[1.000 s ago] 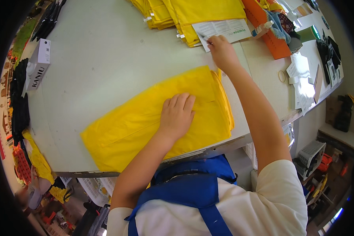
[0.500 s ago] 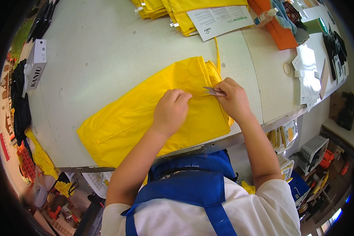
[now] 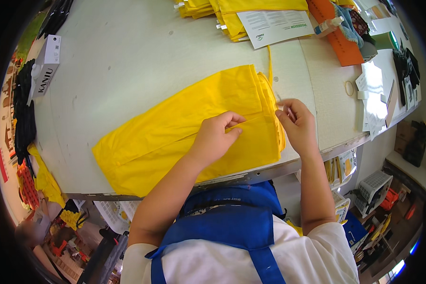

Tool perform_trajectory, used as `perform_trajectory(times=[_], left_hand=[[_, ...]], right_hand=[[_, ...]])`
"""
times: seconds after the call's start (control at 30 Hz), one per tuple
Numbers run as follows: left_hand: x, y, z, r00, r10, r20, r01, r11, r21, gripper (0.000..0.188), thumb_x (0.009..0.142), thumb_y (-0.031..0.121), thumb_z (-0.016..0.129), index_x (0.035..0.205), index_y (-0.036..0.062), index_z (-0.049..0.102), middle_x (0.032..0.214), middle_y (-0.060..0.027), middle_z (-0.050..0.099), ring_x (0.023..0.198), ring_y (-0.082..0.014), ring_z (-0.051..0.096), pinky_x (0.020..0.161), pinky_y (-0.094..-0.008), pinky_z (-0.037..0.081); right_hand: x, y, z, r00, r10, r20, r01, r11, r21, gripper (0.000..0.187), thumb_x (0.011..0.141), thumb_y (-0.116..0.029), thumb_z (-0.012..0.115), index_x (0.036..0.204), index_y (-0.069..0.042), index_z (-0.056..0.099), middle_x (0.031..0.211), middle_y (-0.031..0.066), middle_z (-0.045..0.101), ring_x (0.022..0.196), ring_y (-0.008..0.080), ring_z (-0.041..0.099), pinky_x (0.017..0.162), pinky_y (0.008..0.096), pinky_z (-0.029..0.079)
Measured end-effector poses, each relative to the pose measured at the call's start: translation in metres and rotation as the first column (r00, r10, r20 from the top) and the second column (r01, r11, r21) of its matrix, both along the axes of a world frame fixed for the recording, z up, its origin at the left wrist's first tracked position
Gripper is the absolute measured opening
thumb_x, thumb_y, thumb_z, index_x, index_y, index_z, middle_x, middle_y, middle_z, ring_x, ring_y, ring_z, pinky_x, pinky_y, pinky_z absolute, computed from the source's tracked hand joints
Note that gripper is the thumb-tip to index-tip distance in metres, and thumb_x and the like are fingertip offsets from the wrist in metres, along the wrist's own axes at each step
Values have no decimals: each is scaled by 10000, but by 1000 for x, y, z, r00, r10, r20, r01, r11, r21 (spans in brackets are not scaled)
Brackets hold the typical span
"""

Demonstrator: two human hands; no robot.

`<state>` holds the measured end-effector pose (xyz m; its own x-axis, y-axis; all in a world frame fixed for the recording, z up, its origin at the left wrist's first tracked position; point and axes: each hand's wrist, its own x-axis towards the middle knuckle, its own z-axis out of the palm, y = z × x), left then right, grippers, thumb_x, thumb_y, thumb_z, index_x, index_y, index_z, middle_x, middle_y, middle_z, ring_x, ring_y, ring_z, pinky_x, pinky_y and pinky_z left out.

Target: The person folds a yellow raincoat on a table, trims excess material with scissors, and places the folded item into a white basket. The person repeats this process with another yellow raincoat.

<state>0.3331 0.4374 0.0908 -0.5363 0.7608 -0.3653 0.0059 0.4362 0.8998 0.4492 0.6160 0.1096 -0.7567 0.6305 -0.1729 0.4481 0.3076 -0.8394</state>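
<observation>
Overhead, yellow fabric [image 3: 184, 128] lies across a pale worktable [image 3: 128, 61] amid workshop clutter.

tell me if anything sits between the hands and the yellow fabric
Nothing visible does. The left hand rests directly on the yellow fabric, pinching a fold, and the right hand is at its gathered right edge.

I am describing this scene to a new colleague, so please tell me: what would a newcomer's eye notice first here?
First comes the large folded yellow fabric, lying slantwise across the white table. Both hands work at its right end: the left hand presses on the cloth, and the right hand pinches at its gathered edge. Behind, at the table's far edge, lies a stack of similar yellow pieces with a printed paper sheet on top.
</observation>
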Motion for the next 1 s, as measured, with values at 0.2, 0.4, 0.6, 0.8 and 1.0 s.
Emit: perform_trajectory(times=[0.2, 0.4, 0.6, 0.8, 1.0], left_hand=[[-5, -5, 5, 967, 38, 252, -27, 999, -45, 246, 850, -31, 571, 1089, 16, 536, 870, -65, 638, 799, -84, 582, 712, -233, 461], [-3, -4, 9, 959, 22, 282, -28, 999, 16, 267, 839, -66, 517, 1088, 29, 493, 868, -61, 625, 753, -61, 541, 676, -211, 430], [-3, -7, 12, 962, 41, 272, -38, 999, -15, 249, 833, -45, 536, 1062, 37, 486, 851, -47, 625, 735, -52, 519, 660, -208, 414], [-5, -4, 15, 960, 55, 276, -57, 998, -1, 210, 853, 10, 583, 1041, 45, 494, 837, -37, 622, 728, -45, 505, 652, -200, 398], [-5, -5, 16, 941, 66, 332, -75, 997, 13, 202, 864, 30, 590, 1041, 45, 495, 857, -42, 638, 724, -40, 493, 661, -199, 393]], right_hand=[[15, -35, 18, 986, 143, -88, -134, 986, 102, 289, 770, -47, 691, 1034, -47, 575, 782, 76, 562, 665, 190, 569, 610, 290, 482], [1, -55, -3, 944, 312, -111, -261, 908, 327, 229, 717, 10, 668, 932, -65, 642, 793, 92, 593, 694, 272, 595, 595, 324, 486], [-1, -45, -4, 987, 119, -112, -128, 988, -85, 79, 807, -13, 630, 885, -23, 620, 761, 77, 579, 643, 176, 538, 602, 265, 445], [9, -47, 5, 965, -164, -202, 97, 948, -304, 133, 852, -59, 618, 968, -6, 580, 782, 59, 567, 686, 113, 503, 648, 239, 436], [29, -29, -2, 968, 218, -125, -168, 931, 323, 263, 710, -69, 751, 944, -53, 631, 858, 97, 625, 783, 223, 595, 711, 319, 469]])
